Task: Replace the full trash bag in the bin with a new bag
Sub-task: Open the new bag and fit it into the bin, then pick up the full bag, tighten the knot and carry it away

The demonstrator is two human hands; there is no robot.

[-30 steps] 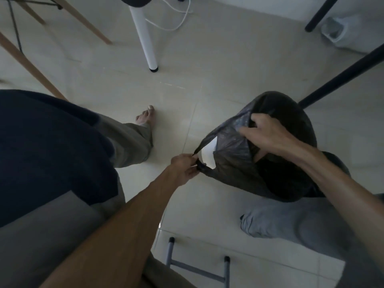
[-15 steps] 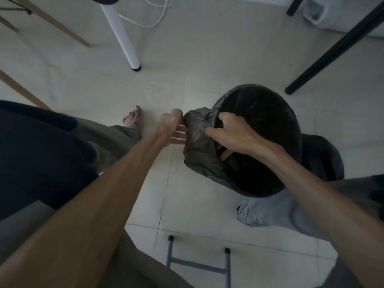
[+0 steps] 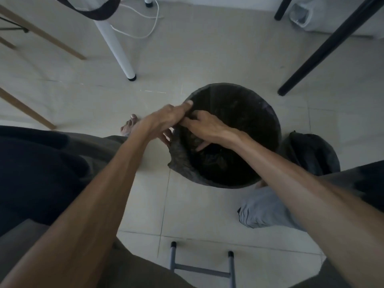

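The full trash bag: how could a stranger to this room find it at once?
Find the round black bin on the tiled floor, where both hands fit a new liner. The full trash bag sits on the floor to its right, touching it. Unlike the open bin, it is a closed, bulging black bundle.

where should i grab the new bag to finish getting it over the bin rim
Grab the loose flap of the new bag hanging outside the bin on its near-left side. Come from outside and pull it down: elsewhere the bag already looks snug on the rim.

I see both hands, left hand [image 3: 164, 121] and right hand [image 3: 204, 126], gripping the new bag [image 3: 180, 154] at the bin [image 3: 268, 113] rim on tiled floor [image 3: 207, 59].
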